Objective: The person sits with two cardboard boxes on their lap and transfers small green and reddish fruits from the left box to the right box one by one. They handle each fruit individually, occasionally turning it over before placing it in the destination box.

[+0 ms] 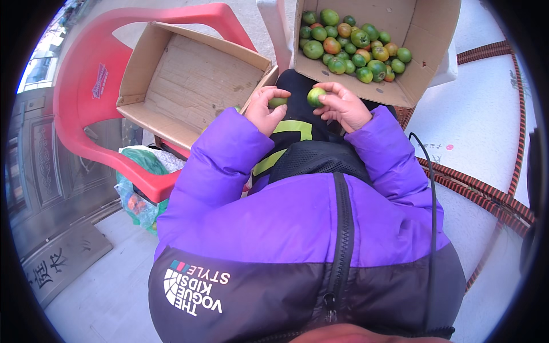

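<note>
My left hand (266, 109) holds a small green tomato (278, 102) between thumb and fingers, by the near right corner of a shallow cardboard box (156, 128). Between the fingertips of my right hand (343, 105) is a green tomato with paler streaks (316, 97), held over my lap. Beyond that hand, a deeper cardboard box (433, 38) holds many green and some orange-red tomatoes (359, 38). Most of the shallow box's floor shows bare; a bit of something green lies at its near right side, partly hidden by my left sleeve.
The shallow box rests on a red plastic chair (81, 85). Under the chair's arm hang or stand plastic bags (143, 201) with orange-red things inside. A white plastic chair (276, 30) supports the deeper box. A black cable (433, 201) runs down my right side. Left stands a metal door (47, 158).
</note>
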`<state>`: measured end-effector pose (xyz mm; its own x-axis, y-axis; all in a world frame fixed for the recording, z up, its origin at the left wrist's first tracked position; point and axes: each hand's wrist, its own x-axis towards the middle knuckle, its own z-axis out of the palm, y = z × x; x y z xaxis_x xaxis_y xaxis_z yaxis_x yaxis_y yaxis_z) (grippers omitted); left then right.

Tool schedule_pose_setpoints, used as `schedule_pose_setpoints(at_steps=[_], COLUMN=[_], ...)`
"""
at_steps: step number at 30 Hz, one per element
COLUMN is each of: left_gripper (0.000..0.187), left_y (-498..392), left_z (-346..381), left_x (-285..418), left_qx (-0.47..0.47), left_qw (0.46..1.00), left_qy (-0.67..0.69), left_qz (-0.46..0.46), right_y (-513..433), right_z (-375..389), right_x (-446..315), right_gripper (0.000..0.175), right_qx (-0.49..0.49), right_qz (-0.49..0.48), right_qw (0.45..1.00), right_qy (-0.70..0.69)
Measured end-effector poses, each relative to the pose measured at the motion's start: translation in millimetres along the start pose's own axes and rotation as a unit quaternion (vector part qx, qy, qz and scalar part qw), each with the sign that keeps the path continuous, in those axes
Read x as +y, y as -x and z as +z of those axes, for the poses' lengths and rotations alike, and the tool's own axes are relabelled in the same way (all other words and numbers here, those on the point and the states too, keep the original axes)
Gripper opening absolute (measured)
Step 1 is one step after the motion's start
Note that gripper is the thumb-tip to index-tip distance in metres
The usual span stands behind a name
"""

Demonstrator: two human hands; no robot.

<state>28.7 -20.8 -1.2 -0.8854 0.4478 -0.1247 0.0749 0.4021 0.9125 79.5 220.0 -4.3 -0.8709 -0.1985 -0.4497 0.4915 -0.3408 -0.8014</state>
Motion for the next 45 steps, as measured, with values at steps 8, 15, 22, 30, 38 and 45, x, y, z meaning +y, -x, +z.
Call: schedule_pose_setpoints(at_steps=[8,15,22,30,38,45], left_gripper=[0.050,0.069,0.029,0.044,0.039,0.033], left_y=[0,16,-19,-36,-44,-39], left_z=[4,24,-50,-114,-97,-92], left_x=[5,30,-18,-142,-183,-117], left_qx=[-0.047,-0.073,0.100,-0.038,-0.088,0.125], left_qw=[0.997,0.982,0.993,0.907,0.856,0.906], left_qy=[0.020,-0.035,-0.019,-0.389,-0.504,-0.404], left_qz=[0.059,0.170,0.057,-0.156,-0.071,0.007], right_y=[0,10,4,-2,-6,-4], right_z=[-46,16,-13,-50,-18,-8], right_x=[-12,6,0,-10,8,3], right_gripper=[0.033,0.056,0.055,0.062,0.054,0.049], right_qx=[0.224,-0.181,0.040,0.288,0.223,0.161], right_qz=[-0.167,-0.004,0.016,-0.209,-0.106,-0.066], right_qw=[0.944,0.983,0.998,0.927,0.969,0.985], right_qy=[-0.175,0.042,0.039,-0.119,-0.027,0.017])
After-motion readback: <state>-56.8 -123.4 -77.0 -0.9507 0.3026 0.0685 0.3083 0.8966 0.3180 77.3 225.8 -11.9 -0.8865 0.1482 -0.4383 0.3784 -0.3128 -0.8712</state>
